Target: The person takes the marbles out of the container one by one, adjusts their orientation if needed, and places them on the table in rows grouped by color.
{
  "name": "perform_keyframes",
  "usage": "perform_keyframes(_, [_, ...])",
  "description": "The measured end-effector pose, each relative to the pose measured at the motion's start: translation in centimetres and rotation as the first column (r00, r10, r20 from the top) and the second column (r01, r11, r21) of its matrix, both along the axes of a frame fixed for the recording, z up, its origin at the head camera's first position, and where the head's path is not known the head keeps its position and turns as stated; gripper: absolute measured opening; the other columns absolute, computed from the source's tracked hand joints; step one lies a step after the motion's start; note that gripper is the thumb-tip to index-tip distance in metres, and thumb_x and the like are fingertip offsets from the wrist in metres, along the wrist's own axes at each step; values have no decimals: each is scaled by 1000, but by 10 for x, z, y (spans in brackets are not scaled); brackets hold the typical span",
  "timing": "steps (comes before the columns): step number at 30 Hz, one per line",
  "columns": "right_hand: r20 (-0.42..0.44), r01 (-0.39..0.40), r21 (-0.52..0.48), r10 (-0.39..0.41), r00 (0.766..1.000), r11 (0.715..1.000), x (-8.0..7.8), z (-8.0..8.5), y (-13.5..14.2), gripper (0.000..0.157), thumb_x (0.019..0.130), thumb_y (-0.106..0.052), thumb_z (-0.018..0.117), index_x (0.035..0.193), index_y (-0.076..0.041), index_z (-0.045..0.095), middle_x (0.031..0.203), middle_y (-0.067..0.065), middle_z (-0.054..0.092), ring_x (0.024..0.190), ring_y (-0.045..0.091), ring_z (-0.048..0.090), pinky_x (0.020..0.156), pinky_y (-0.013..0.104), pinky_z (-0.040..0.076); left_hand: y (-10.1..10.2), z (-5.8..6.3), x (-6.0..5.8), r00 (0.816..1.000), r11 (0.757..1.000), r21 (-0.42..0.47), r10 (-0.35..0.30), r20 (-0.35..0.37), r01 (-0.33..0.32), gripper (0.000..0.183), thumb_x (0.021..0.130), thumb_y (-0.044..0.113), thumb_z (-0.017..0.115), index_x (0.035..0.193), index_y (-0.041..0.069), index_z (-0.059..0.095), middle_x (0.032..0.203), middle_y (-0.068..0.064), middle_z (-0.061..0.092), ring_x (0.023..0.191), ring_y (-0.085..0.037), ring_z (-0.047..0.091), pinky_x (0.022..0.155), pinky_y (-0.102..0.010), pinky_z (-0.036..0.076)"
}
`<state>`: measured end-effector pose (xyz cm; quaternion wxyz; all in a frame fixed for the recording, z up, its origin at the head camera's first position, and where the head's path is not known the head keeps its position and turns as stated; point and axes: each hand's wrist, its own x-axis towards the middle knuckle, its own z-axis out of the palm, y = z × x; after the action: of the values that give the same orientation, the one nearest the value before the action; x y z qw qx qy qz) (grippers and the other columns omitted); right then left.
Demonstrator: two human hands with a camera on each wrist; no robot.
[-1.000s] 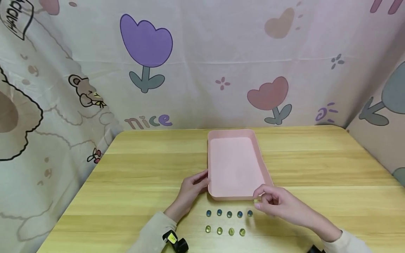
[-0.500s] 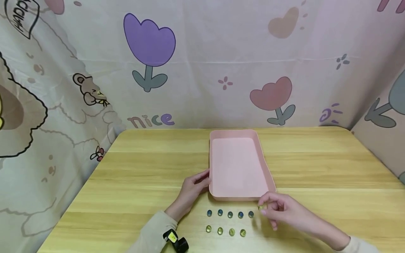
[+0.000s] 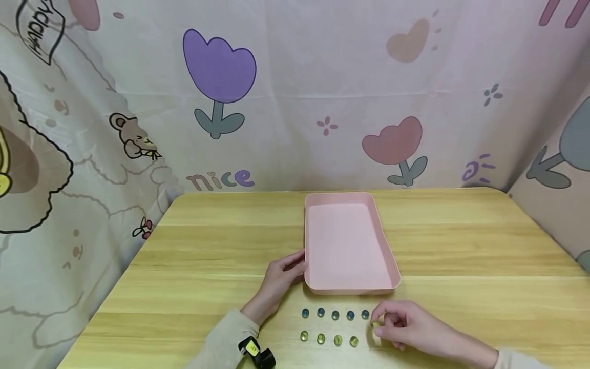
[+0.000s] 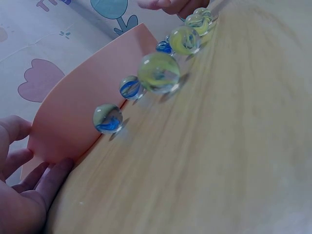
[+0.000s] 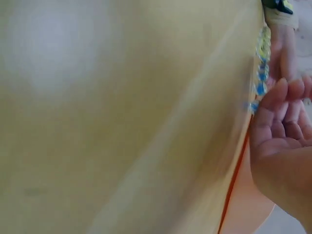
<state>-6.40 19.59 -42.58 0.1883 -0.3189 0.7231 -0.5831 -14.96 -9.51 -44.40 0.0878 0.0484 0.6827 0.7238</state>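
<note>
A pink tray [image 3: 348,246] lies on the table with nothing inside. My left hand [image 3: 275,283] rests its fingertips against the tray's left side; the left wrist view shows these fingers [image 4: 53,181] on the outer wall. In front of the tray is a row of clear marbles with blue swirls [image 3: 335,315]. Nearer me runs a row of yellow-green marbles [image 3: 338,340]. Just right of the rows, my right hand [image 3: 412,327] pinches a yellow-green marble [image 3: 375,325] between thumb and index finger, low over the table. In the right wrist view, this marble is hidden behind the fingers.
The wooden table [image 3: 221,246] extends to both sides of the tray. Behind it hangs a pale printed cloth [image 3: 295,66], with more cloth at the left and right. A small black camera [image 3: 262,357] is strapped to the left wrist.
My right hand has moved from the tray's front right corner down toward me with the yellow-green marble, ending beside the rows. The left hand stays at the tray. The head view has shifted slightly.
</note>
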Motion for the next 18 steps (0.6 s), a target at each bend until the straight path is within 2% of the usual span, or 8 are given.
perform_keyframes(4, [-17,9,11,-9,1000,1000,2,-3,-1,9,94,-3,59,103,-2,61,60,11,50,57,-3,49,43,20,44,0,0,1,1000,1000,-3,0,2,0,46,93,14,64,135,-2,53,138,-21,50,114,-26,57,90,-31,53])
perform_keyframes(8, [-32,-21,47,23,999,999,1,-6,2,9,93,-2,60,101,-6,63,60,4,50,57,-5,47,44,16,41,0,0,1,1000,1000,1,-1,5,1,46,93,14,64,135,-2,53,138,-21,51,114,-26,58,90,-31,53])
perform_keyframes(12, [-66,-54,65,59,996,996,1,-8,4,11,93,-2,59,101,-7,64,61,4,51,59,-7,46,46,15,42,0,0,1,1000,1000,5,-4,-1,4,46,93,14,64,135,-3,53,137,-21,51,113,-25,58,90,-31,53])
perform_keyframes(18, [-82,-57,75,64,995,996,1,-9,2,12,95,-3,58,104,-9,64,63,3,54,61,-6,49,47,17,46,1,0,0,1000,1000,10,-4,-1,4,46,93,13,65,134,-3,53,137,-21,51,113,-25,58,89,-31,53])
